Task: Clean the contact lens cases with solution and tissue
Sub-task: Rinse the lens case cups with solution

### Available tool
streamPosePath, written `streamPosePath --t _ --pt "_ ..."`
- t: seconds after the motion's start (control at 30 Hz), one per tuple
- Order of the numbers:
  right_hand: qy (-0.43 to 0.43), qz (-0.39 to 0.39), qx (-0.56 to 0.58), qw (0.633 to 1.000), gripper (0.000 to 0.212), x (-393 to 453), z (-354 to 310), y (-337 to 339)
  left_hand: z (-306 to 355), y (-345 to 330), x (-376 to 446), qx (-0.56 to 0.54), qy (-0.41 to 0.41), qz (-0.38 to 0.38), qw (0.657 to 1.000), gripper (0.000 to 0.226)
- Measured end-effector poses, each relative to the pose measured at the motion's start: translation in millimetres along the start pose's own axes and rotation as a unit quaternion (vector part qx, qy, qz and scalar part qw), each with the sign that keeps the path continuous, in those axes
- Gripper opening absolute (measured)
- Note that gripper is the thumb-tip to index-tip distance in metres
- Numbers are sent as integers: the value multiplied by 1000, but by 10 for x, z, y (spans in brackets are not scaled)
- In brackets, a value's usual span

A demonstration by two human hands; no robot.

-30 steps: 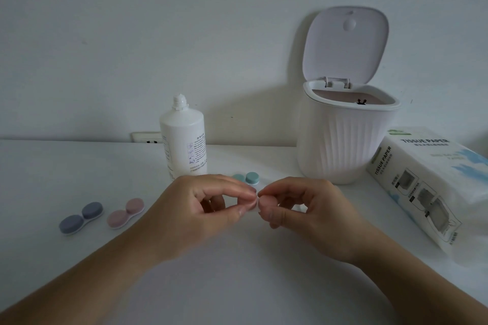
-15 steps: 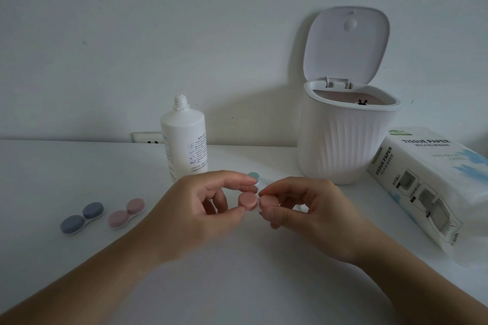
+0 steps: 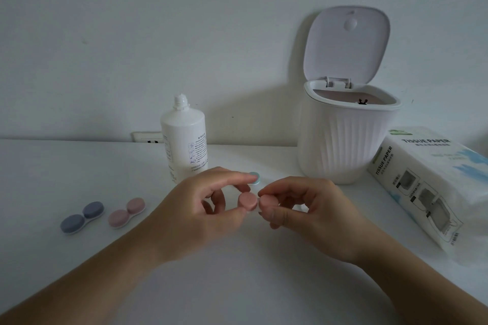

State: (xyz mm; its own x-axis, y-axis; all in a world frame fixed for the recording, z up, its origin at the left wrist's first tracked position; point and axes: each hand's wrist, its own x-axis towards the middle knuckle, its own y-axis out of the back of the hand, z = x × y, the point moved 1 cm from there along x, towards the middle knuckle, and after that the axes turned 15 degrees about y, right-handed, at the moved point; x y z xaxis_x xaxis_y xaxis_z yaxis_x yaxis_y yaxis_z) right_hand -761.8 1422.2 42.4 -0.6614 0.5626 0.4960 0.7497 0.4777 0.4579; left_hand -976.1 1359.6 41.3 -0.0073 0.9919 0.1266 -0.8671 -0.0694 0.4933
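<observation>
White table [image 3: 79, 166] fills the lower frame; far edge meets the wall, near edge cut off by the frame. Broad bare stretch on the left and in front of the forearms.
Ribbed white bin [image 3: 346, 145] at back right, lid up, just beside the tissue paper pack [image 3: 427, 187], whose right end runs out of frame.
Solution bottle [image 3: 184, 140] upright at back centre, cap off; a wall socket [image 3: 146, 138] partly hidden behind it.
Left hand [image 3: 195, 211]: thumb and forefinger curled narrow, pinching a pink lens case [image 3: 247, 201] held above the table at centre. Right hand [image 3: 303, 208]: fingers curled, thumb and forefinger closing on the case's other pink cap; the case body between the caps is hidden by fingers.
Blue lens case [image 3: 82, 216] and second pink case [image 3: 126, 212] lie side by side at left, apart, well clear of the hands.
Teal case [image 3: 254, 177] mostly hidden behind the left forefinger.
</observation>
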Motion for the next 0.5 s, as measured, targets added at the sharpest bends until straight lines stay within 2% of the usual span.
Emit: streamPosePath --t 0.07,0.13,0.23,0.37,0.4,0.5 --pt "0 3 4 1000 18 -3 -3 -1 -10 -11 -4 7 15 -4 1000 48" --pt "-1 2 6 1000 18 -6 -2 0 -5 -15 -4 13 24 14 1000 47" --pt "-4 -5 3 1000 19 -6 0 2 -11 7 4 8 24 29 999 35" --pt "-6 -7 4 1000 19 -8 1 3 -5 4 -24 29 14 7 999 12" --pt "-4 -9 3 1000 17 -8 2 2 3 -4 -29 27 15 -1 1000 15" --pt "-4 -7 0 1000 17 -8 5 1 -17 -15 -19 12 29 -2 999 46"
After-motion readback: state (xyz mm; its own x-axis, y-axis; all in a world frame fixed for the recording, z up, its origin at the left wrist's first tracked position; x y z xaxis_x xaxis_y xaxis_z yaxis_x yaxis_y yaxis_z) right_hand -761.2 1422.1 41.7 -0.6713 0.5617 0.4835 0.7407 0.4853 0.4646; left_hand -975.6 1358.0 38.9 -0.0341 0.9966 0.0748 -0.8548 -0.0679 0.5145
